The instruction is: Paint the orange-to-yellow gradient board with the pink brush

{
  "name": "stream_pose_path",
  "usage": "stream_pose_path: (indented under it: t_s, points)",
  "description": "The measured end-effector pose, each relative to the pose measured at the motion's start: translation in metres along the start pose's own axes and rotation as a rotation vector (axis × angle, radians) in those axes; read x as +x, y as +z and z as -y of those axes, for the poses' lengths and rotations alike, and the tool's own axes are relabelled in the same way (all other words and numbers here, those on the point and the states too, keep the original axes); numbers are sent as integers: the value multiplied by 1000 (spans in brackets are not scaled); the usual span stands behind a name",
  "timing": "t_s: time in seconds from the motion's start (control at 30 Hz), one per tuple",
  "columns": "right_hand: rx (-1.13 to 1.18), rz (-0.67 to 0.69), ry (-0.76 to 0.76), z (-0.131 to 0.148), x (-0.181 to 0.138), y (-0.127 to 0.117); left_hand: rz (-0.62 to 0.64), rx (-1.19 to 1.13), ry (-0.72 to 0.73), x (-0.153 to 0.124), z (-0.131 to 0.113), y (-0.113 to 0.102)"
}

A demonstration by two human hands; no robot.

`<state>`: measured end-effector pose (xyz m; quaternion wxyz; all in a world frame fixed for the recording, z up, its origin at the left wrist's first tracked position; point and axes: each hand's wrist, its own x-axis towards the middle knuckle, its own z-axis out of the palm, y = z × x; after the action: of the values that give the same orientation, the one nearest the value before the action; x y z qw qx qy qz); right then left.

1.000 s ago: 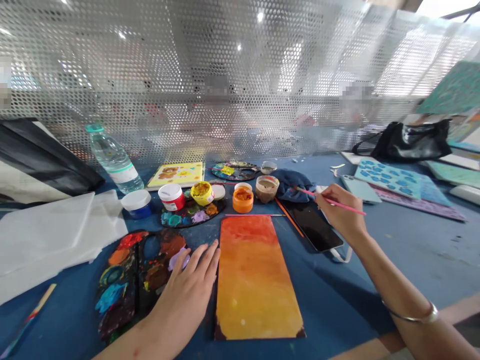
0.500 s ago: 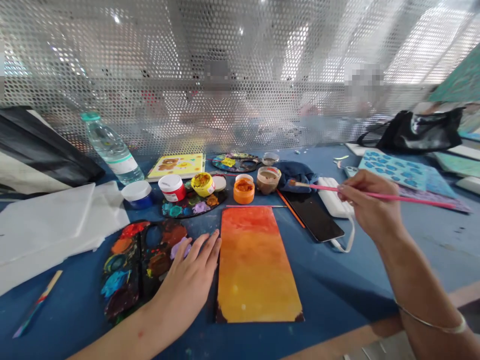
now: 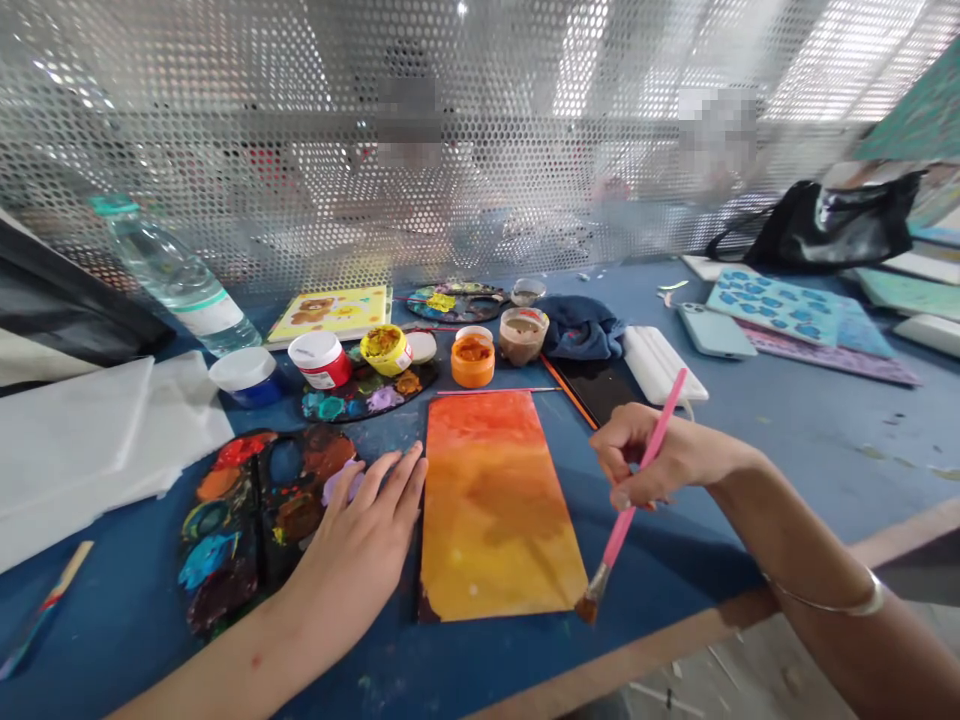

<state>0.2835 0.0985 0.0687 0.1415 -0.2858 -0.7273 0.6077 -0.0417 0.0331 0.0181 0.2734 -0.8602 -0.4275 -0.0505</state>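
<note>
Nearest the table's front edge, the bristles of a pink brush (image 3: 619, 528), loaded with brownish paint, are set at the lower right corner of the painted board (image 3: 495, 500). The brush is pinched between thumb and fingertips of the right hand (image 3: 645, 462), which is held over the blue table (image 3: 787, 430) just right of the board. The left hand (image 3: 360, 540) is laid flat, fingers stretched and close together, partly over the paint palette (image 3: 247, 510), with the fingertips touching the board's left edge.

The board lies flat at the middle of the table, between the two hands. It is covered from edge to edge: red-orange at the far end, shading through orange to yellow at the near end. A dark brown patch is seen at the lower left corner. The ground colour may be judged finished, with corner work only begun and no figures laid over it yet.

Behind the board, an orange jar (image 3: 472, 360), a yellow jar (image 3: 385, 350) and a red jar (image 3: 320, 360) are ranged in a row, with a water bottle (image 3: 176, 285) further back on the left. The table is closed off at the back by a perforated screen (image 3: 480, 150).
</note>
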Motion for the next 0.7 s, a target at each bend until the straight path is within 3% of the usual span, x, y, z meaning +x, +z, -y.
stream_pose_path:
  t_s: [0.7]
  points:
    - [-104,-78,-22,2,-2,-5,10,-14,22,1,1,-2]
